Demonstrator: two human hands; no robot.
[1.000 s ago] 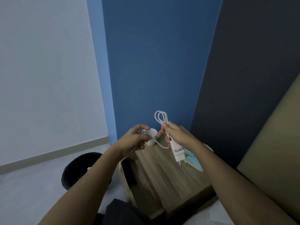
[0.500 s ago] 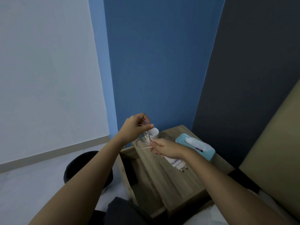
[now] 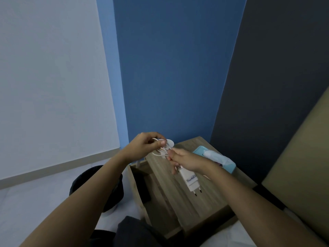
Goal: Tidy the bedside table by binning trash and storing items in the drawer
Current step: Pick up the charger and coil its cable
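Observation:
Above the wooden bedside table (image 3: 204, 198) I hold a white charger. My right hand (image 3: 185, 159) grips the top of its plug block (image 3: 190, 180), whose two prongs hang down. My left hand (image 3: 145, 145) pinches the coiled white cable (image 3: 161, 152) just left of the right hand. The open drawer (image 3: 142, 177) juts out on the table's left side, with something dark inside. A white cup (image 3: 170, 143) stands at the table's back corner, mostly hidden behind my fingers.
A light blue tissue box (image 3: 218, 160) with a tissue poking out lies at the back right of the table. A black bin (image 3: 97, 186) stands on the pale floor left of the drawer. Blue and dark walls rise behind; a beige bed headboard (image 3: 302, 166) is at right.
The tall cable loops held up a second ago have been gathered into a small coil between both hands, which dropped lower. The view shifted, showing the tissue box.

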